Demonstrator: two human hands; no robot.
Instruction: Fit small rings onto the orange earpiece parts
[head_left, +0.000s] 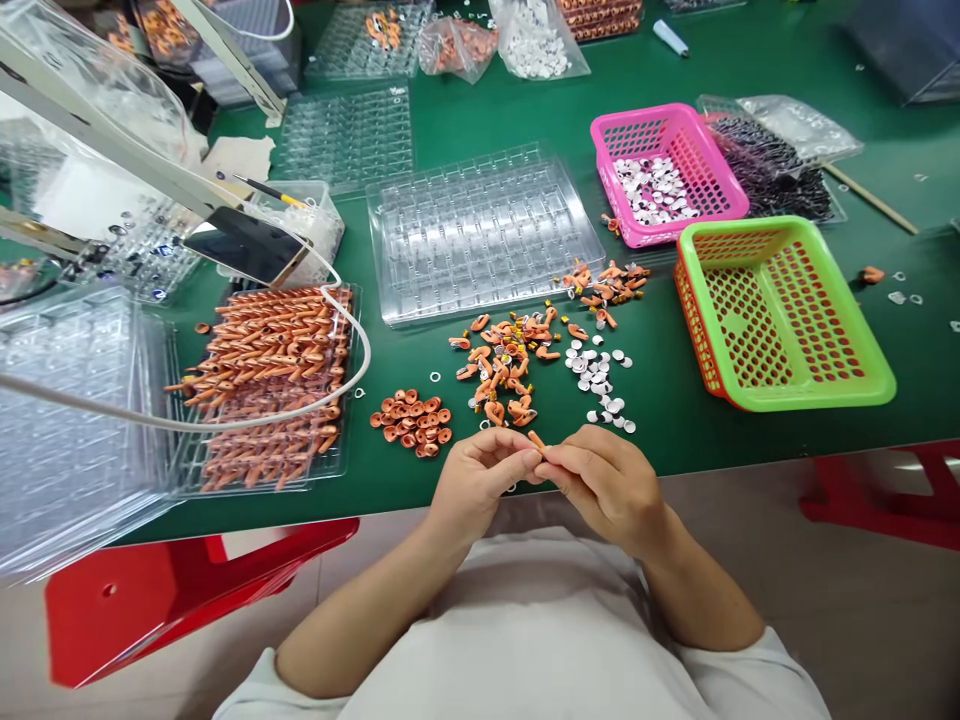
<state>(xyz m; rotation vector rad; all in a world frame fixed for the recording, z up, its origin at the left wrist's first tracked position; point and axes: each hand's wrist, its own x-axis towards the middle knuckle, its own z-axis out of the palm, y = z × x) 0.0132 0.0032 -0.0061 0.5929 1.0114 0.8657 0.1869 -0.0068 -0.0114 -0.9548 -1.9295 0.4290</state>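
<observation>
At the table's front edge, my left hand [480,478] and my right hand [609,485] meet fingertip to fingertip. Both pinch a small orange part [536,440], mostly covered by the fingers. Just beyond them lies a loose pile of orange curved pieces [510,365] with yellow bits. Round copper-coloured cups [411,422] are heaped to the left of that pile, and small white discs [596,378] lie to its right.
A clear moulded tray [480,235] lies behind the piles. To the right are a pink basket [671,120] holding white discs and a green basket [862,370]. Trays of copper-coloured parts [270,370], a white cable [367,350] and a phone [247,245] occupy the left.
</observation>
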